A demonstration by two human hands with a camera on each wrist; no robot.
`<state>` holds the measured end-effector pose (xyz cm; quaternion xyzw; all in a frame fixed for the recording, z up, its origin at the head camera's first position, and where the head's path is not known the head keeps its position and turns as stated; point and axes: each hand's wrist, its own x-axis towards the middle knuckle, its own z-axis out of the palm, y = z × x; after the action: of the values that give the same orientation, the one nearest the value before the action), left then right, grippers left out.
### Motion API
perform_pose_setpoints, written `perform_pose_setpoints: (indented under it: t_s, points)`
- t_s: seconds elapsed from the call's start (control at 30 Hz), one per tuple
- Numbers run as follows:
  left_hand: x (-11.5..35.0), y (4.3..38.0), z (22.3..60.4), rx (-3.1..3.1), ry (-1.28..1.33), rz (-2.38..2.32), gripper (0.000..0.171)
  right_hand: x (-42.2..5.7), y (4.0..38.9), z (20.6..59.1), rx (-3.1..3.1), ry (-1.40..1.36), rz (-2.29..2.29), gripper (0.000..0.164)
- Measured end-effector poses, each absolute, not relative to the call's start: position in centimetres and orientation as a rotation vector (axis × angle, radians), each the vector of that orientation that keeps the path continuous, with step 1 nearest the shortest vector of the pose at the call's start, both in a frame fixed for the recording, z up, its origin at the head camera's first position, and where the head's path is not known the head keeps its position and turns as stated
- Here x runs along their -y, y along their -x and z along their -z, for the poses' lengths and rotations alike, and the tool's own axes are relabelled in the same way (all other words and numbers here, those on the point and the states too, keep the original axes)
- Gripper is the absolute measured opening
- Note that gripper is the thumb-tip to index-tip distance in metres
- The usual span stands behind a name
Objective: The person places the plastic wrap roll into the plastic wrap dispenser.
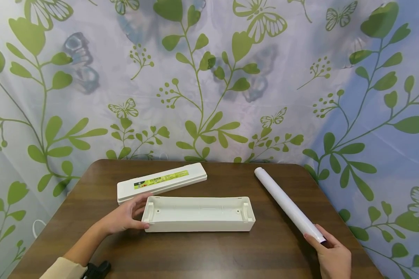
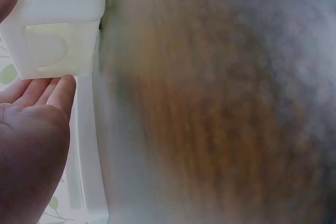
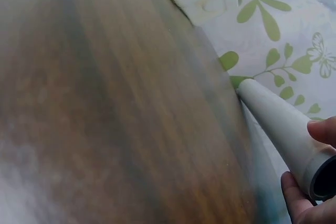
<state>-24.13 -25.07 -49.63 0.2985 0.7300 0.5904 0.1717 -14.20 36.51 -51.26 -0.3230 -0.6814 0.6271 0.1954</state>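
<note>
A long white plastic box (image 1: 199, 226) lies open side up in the middle of the table, a small fitting at each inner end. My left hand (image 1: 129, 215) grips its left end, thumb at the front corner and fingers at the back one; the left wrist view shows the box end (image 2: 58, 51) between them. To the right, a glossy white cling film roll (image 1: 288, 203) slants away from me. My right hand (image 1: 333, 252) holds its near end between thumb and fingers, and the right wrist view shows the roll's (image 3: 278, 121) dark hollow core.
Behind the box, a white lid (image 1: 195, 174) with a yellow-green label lies at an angle, close to my left fingers. The brown wooden table (image 1: 209, 255) ends at a leaf-patterned curtain (image 1: 209, 77). A black strap device (image 1: 97, 270) sits by the left sleeve.
</note>
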Motion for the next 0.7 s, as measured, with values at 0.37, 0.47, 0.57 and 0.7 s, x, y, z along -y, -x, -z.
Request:
perform_pose_setpoints:
  t_s: [0.37,0.47,0.57,0.7]
  points:
    - [25.1,24.1,50.0,-2.063,-0.859,-1.695,0.097,-35.9,14.7,50.9,1.849,0.804,-1.856,0.071]
    - [25.1,24.1,49.9,-2.067,-0.846,-1.689,0.096,-35.7,14.9,50.7,1.869,0.778,-1.835,0.069]
    - [25.1,24.0,49.8,-2.072,-0.835,-1.686,0.096,-35.5,15.3,50.3,1.879,0.744,-1.830,0.066]
    - [25.0,24.0,49.7,-2.078,-0.830,-1.690,0.095,-35.7,15.7,49.6,1.890,0.690,-1.873,0.061]
